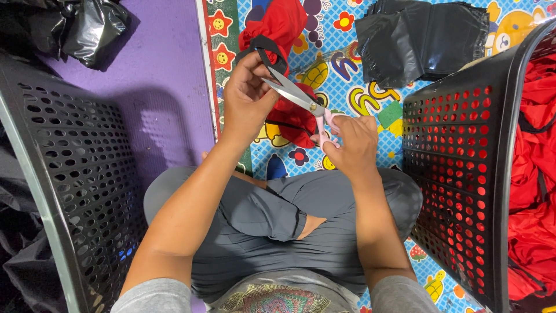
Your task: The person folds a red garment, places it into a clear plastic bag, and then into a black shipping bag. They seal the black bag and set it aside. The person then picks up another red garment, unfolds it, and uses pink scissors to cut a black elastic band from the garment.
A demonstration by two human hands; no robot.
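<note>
Grey short sleeves, grey trousers

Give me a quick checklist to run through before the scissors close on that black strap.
1. Left hand grips the black strap of the red fabric piece: ok.
2. Right hand is in the pink handles of the scissors: ok.
3. Blades open: cannot tell.
4. Left fingers clear of the blades: not ok, they lie right against them.
5. Strap between the blades: cannot tell.
6. Black basket holding red fabric stands beside the right arm: ok.

Scissors (301, 95): shiny metal blades (pink plastic handles).
</note>
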